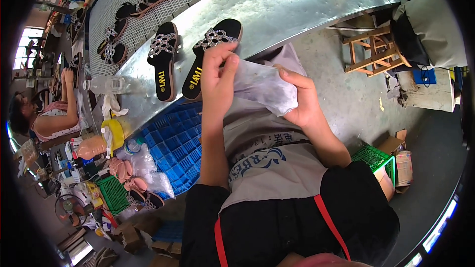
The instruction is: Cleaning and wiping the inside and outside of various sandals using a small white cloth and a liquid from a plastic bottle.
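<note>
Both my hands grip a clear plastic bag in front of my chest. My left hand pinches its upper left edge. My right hand clutches its right end. Just beyond my hands, two black sandals with jewelled straps lie on a shiny metal table: one sandal almost touches my left hand, the other sandal lies to its left.
More black sandals ride a mesh conveyor at the upper left. A blue crate sits under the table. Another person sits at the far left. A wooden stool and cardboard boxes stand on the right.
</note>
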